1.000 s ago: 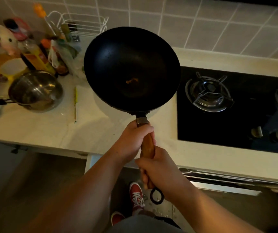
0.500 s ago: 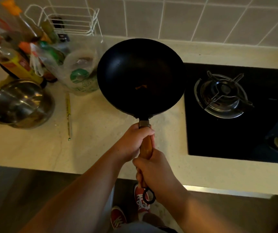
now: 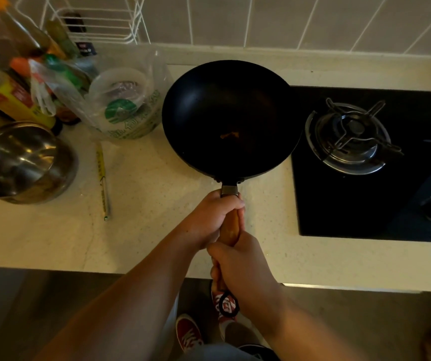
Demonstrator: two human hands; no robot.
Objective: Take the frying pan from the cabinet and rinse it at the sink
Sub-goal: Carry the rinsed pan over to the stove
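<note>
A black frying pan (image 3: 231,118) with a wooden handle is held level above the pale countertop (image 3: 144,209), just left of the gas hob. A small orange scrap lies inside the pan near its front. My left hand (image 3: 213,217) grips the handle close to the pan. My right hand (image 3: 243,267) grips the handle's lower end, where a black hanging loop sticks out. No sink or cabinet is in view.
A black gas hob (image 3: 373,162) with a burner (image 3: 352,136) lies to the right. On the left are a steel pot (image 3: 21,162), a plastic bag with a container (image 3: 123,100), bottles (image 3: 13,82), a white wire rack (image 3: 89,19) and a yellow pencil (image 3: 102,178).
The pan has stayed in both hands while my view shifted left and down over the counter; the pan now sits nearer the hob and lower toward the counter.
</note>
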